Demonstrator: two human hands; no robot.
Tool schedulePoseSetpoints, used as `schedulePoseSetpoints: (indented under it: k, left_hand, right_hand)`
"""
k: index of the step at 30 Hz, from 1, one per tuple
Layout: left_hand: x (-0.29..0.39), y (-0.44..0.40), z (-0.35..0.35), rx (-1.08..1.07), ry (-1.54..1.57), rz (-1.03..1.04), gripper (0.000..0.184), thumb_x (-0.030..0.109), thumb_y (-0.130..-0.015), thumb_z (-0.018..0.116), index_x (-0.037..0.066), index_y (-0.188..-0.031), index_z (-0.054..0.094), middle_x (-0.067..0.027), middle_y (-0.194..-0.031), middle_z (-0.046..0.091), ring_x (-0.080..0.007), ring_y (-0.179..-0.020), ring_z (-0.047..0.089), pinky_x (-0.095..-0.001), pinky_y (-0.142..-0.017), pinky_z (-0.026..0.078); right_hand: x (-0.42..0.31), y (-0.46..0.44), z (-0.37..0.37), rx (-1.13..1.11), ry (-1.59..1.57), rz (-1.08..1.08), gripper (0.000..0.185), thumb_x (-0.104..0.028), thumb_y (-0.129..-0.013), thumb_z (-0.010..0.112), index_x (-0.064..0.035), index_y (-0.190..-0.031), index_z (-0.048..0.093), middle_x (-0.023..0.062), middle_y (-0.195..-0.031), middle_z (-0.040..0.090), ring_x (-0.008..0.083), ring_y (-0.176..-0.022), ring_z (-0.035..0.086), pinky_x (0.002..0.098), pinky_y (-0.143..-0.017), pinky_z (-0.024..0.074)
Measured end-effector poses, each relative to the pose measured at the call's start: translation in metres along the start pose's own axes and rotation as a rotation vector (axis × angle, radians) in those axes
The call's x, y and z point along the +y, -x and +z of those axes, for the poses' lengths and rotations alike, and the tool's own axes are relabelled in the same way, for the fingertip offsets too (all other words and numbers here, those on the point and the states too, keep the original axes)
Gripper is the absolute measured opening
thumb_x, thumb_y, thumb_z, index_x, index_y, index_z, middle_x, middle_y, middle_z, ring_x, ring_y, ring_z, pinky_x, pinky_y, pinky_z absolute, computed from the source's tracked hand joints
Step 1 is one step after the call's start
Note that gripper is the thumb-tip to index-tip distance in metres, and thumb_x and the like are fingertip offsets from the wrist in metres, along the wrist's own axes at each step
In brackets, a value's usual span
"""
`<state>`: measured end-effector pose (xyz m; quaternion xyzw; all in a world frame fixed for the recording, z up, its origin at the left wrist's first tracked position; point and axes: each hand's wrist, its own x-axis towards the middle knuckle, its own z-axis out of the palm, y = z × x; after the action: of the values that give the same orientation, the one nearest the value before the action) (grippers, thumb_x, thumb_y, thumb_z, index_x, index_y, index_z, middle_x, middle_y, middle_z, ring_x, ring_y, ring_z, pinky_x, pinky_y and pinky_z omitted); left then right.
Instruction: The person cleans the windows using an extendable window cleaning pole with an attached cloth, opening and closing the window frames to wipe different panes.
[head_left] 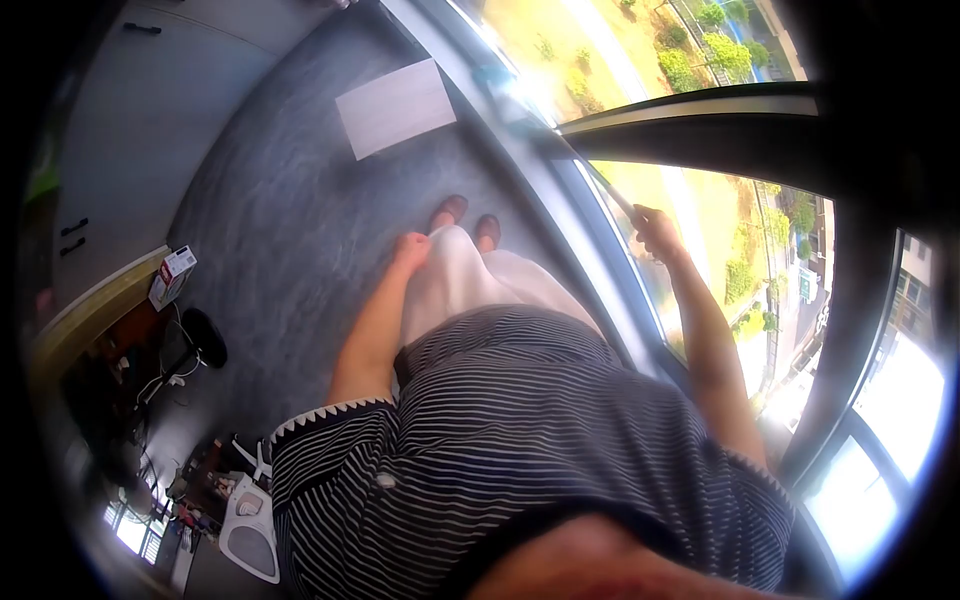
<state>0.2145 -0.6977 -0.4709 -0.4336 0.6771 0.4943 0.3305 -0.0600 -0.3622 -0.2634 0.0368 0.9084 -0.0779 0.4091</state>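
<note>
My left hand (412,250) hangs beside the pale skirt (455,275), its fingers curled in against the cloth; whether they hold anything is hidden. On the other side, my right hand (655,232) is raised in front of the window (700,215), with its fingers wrapped round a thin, long object (612,190). That object slants from the hand towards the window frame, and its kind cannot be made out. Both of my feet, in brown shoes (452,208), stand on the grey floor (290,190) near the window side.
A pale rectangular board or box (397,108) lies on the floor ahead of the feet. White cabinets (150,100) with dark handles line the left. At the lower left are a small white box (172,277), a cluttered desk with cables, and a white chair (248,530).
</note>
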Motion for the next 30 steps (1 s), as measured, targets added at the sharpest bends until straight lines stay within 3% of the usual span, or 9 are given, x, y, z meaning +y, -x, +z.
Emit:
schedulePoseSetpoints:
  k: [2, 6, 7, 12, 19, 23, 24, 25, 30]
  left_hand:
    - [-0.006, 0.003, 0.001, 0.015, 0.018, -0.040, 0.027, 0.016, -0.077, 0.052, 0.007, -0.102, 0.058, -0.0043, -0.068, 0.059, -0.0144, -0.047, 0.056, -0.0263, -0.035, 0.040]
    - [-0.006, 0.014, -0.011, 0.021, 0.053, -0.109, 0.029, 0.016, -0.077, 0.053, 0.008, -0.104, 0.057, -0.0053, -0.072, 0.060, -0.0145, -0.048, 0.057, -0.0265, -0.035, 0.040]
    - [-0.003, 0.013, -0.015, 0.022, 0.059, -0.116, 0.030, 0.017, -0.077, 0.053, 0.008, -0.105, 0.057, -0.0053, -0.072, 0.060, -0.0145, -0.048, 0.057, -0.0265, -0.036, 0.040]
    - [0.007, 0.023, -0.022, 0.073, 0.214, -0.085, 0.030, 0.018, -0.076, 0.053, 0.007, -0.104, 0.059, -0.0079, -0.078, 0.063, -0.0170, -0.052, 0.060, -0.0290, -0.042, 0.045]
    - [-0.030, 0.012, -0.026, 0.117, 0.280, -0.224, 0.031, 0.017, -0.078, 0.052, 0.008, -0.108, 0.055, -0.0054, -0.074, 0.059, -0.0143, -0.049, 0.056, -0.0265, -0.038, 0.041]
    - [-0.029, 0.039, -0.034, 0.122, 0.312, -0.356, 0.031, 0.015, -0.074, 0.052, 0.007, -0.102, 0.059, -0.0066, -0.069, 0.061, -0.0166, -0.052, 0.059, -0.0284, -0.040, 0.043]
    - [-0.029, 0.036, -0.041, 0.129, 0.299, -0.367, 0.030, 0.015, -0.074, 0.052, 0.007, -0.101, 0.060, -0.0064, -0.069, 0.060, -0.0163, -0.052, 0.059, -0.0282, -0.040, 0.043]
    - [-0.020, 0.033, -0.051, 0.141, 0.282, -0.377, 0.029, 0.016, -0.074, 0.052, 0.007, -0.100, 0.060, -0.0061, -0.068, 0.060, -0.0161, -0.052, 0.059, -0.0279, -0.040, 0.043]
    - [0.008, 0.033, -0.065, 0.219, 0.370, -0.244, 0.025, 0.016, -0.077, 0.050, 0.005, -0.098, 0.059, -0.0046, -0.067, 0.059, -0.0147, -0.049, 0.058, -0.0265, -0.039, 0.042]
  right_hand:
    - [0.010, -0.017, 0.002, 0.012, -0.083, -0.052, 0.034, -0.029, -0.084, 0.050, -0.0130, -0.113, 0.056, 0.0086, -0.075, 0.060, 0.0155, -0.055, 0.056, 0.0288, -0.049, 0.0432]
    - [-0.009, -0.040, 0.033, 0.185, -0.024, -0.151, 0.034, -0.032, -0.083, 0.052, -0.0136, -0.110, 0.058, 0.0093, -0.079, 0.061, 0.0166, -0.060, 0.059, 0.0318, -0.059, 0.0463]
    - [-0.022, -0.042, 0.037, 0.190, -0.048, -0.157, 0.034, -0.033, -0.083, 0.052, -0.0133, -0.110, 0.058, 0.0115, -0.084, 0.062, 0.0212, -0.068, 0.061, 0.0344, -0.068, 0.0464]
    - [-0.085, -0.068, 0.036, 0.235, 0.034, -0.232, 0.034, -0.031, -0.082, 0.044, -0.0167, -0.110, 0.057, 0.0157, -0.099, 0.061, 0.0329, -0.093, 0.057, 0.0393, -0.080, 0.0444]
    - [-0.164, -0.134, 0.011, 0.217, 0.092, -0.307, 0.036, -0.032, -0.083, 0.043, -0.0140, -0.110, 0.057, 0.0199, -0.100, 0.059, 0.0347, -0.095, 0.055, 0.0405, -0.084, 0.0428]
    - [-0.191, -0.129, -0.021, 0.137, -0.080, -0.283, 0.035, -0.029, -0.082, 0.047, -0.0091, -0.109, 0.058, 0.0214, -0.089, 0.061, 0.0339, -0.082, 0.060, 0.0389, -0.076, 0.0478]
    - [-0.208, -0.127, -0.029, 0.062, -0.138, -0.209, 0.034, -0.027, -0.082, 0.047, -0.0078, -0.107, 0.058, 0.0207, -0.082, 0.062, 0.0308, -0.069, 0.062, 0.0375, -0.065, 0.0506]
    - [-0.214, -0.150, -0.026, 0.108, -0.107, -0.360, 0.034, -0.026, -0.082, 0.045, -0.0066, -0.107, 0.058, 0.0192, -0.075, 0.062, 0.0262, -0.059, 0.061, 0.0366, -0.055, 0.0503]
    - [-0.233, -0.191, -0.025, 0.077, -0.269, -0.330, 0.034, -0.022, -0.083, 0.045, -0.0045, -0.109, 0.057, 0.0164, -0.073, 0.062, 0.0202, -0.051, 0.058, 0.0342, -0.046, 0.0461]
